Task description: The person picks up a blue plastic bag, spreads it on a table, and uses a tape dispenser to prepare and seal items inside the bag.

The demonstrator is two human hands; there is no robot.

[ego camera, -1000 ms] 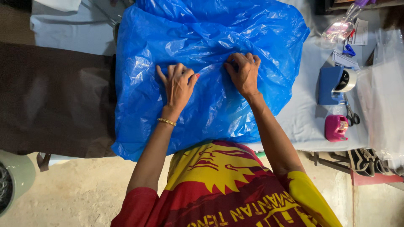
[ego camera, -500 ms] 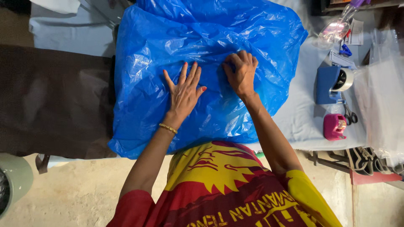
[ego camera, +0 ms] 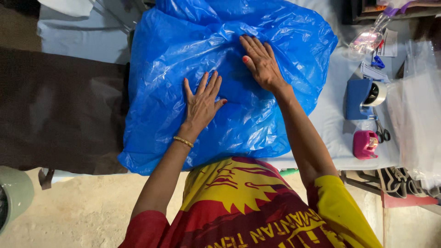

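Observation:
A big crinkled blue plastic bag covers the near middle of a table laid with a pale grey cloth. My left hand lies flat on the bag's near middle, fingers spread, a gold bangle at the wrist. My right hand presses flat on the bag further back and to the right, fingers stretched toward the far left. Neither hand grips anything. What is inside the bag is hidden.
Right of the bag stand a blue tape dispenser, black-handled scissors and a small pink dispenser. Clear plastic sheets hang at the far right. A dark brown cloth covers the left; a green bin stands on the floor.
My left hand has slid down toward me across the bag and spread its fingers. My right hand has flattened out on the bag, fingers now extended instead of curled.

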